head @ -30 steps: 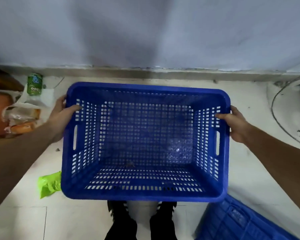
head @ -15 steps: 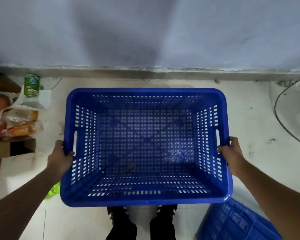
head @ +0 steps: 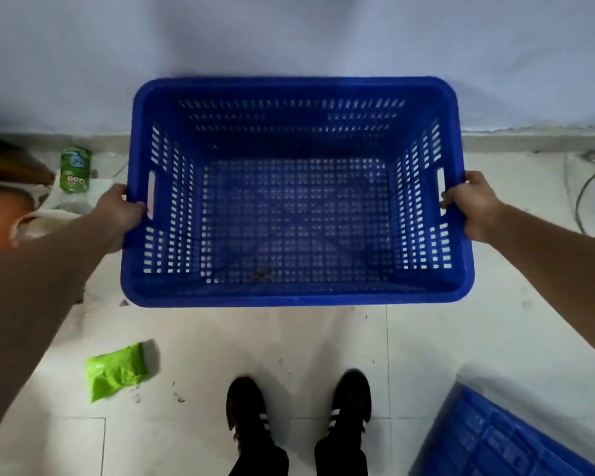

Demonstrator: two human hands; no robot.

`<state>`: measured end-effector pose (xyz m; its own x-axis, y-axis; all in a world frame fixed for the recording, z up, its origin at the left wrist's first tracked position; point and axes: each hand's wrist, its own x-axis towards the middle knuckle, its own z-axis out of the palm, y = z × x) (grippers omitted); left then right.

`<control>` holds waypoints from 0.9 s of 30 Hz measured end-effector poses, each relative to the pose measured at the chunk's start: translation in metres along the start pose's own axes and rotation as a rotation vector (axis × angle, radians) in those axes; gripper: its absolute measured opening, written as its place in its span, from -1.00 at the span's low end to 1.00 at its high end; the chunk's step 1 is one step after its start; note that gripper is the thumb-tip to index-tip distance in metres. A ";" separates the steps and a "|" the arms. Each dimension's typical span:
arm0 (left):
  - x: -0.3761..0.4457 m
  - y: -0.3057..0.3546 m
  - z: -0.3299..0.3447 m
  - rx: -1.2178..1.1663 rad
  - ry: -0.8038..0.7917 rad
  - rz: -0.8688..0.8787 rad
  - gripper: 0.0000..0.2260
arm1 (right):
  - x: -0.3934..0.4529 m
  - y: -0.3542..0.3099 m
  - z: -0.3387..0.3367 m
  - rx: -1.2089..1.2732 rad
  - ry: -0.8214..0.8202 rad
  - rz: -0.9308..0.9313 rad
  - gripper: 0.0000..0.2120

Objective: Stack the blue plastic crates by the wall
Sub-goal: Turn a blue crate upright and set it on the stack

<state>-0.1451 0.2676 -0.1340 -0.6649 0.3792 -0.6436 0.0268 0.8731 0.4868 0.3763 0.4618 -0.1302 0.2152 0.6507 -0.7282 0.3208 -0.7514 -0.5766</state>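
An empty blue perforated crate (head: 296, 297) sits upright with its far side against the pale wall (head: 289, 32). My left hand (head: 117, 214) grips its left rim by the handle slot. My right hand (head: 468, 204) grips the right rim by the other slot. Whether the crate rests on the floor or hangs just above it I cannot tell. A second blue crate (head: 495, 438) lies at the bottom right, cut off by the frame edge.
A green can (head: 74, 170) and white plastic bags (head: 49, 207) lie by the wall at the left. A green packet (head: 117, 372) lies on the white tiles. My black shoes (head: 299, 407) stand behind the crate. A cable (head: 584, 187) curls at the right.
The crate has moved away from me toward the wall, uncovering my shoes and the green packet. Both hands stay on its side rims.
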 end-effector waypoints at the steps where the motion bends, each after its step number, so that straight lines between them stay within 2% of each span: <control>1: 0.002 0.002 -0.004 -0.033 -0.032 -0.057 -0.59 | 0.000 0.000 0.005 -0.012 -0.007 -0.018 -0.41; 3: 0.003 0.000 -0.009 -0.075 -0.087 -0.092 -0.55 | -0.004 0.005 0.011 -0.019 -0.026 -0.060 -0.37; 5: 0.001 -0.004 -0.010 -0.036 -0.133 -0.056 -0.53 | -0.007 0.010 0.009 -0.044 -0.038 -0.091 -0.35; 7: -0.002 -0.004 -0.008 0.171 -0.145 0.022 -0.44 | -0.006 0.010 0.006 -0.098 -0.060 -0.105 -0.36; 10: -0.013 0.010 0.001 0.500 -0.066 0.141 -0.37 | -0.012 0.002 0.005 -0.218 -0.082 -0.107 -0.39; 12: -0.030 0.028 0.012 0.715 0.009 0.290 -0.36 | -0.022 -0.001 0.003 -0.233 -0.073 -0.150 -0.35; 14: -0.055 0.051 0.027 0.931 0.010 0.483 -0.38 | -0.034 -0.002 -0.004 -0.263 -0.041 -0.201 -0.29; 17: -0.104 0.112 0.068 1.077 -0.231 0.673 -0.49 | -0.056 -0.015 -0.032 -0.356 -0.018 -0.199 -0.32; 20: -0.165 0.182 0.121 1.034 -0.451 0.806 -0.53 | -0.089 -0.030 -0.076 -0.357 -0.006 -0.215 -0.46; 23: -0.241 0.231 0.172 1.025 -0.581 0.957 -0.58 | -0.141 -0.035 -0.129 -0.339 0.013 -0.191 -0.53; 27: -0.343 0.242 0.228 1.129 -0.708 1.097 -0.61 | -0.222 0.003 -0.207 -0.216 0.115 -0.081 -0.60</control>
<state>0.2593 0.4185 0.0693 0.4439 0.6776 -0.5863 0.8820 -0.2152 0.4191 0.5208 0.3376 0.1068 0.2804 0.7255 -0.6285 0.5286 -0.6633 -0.5298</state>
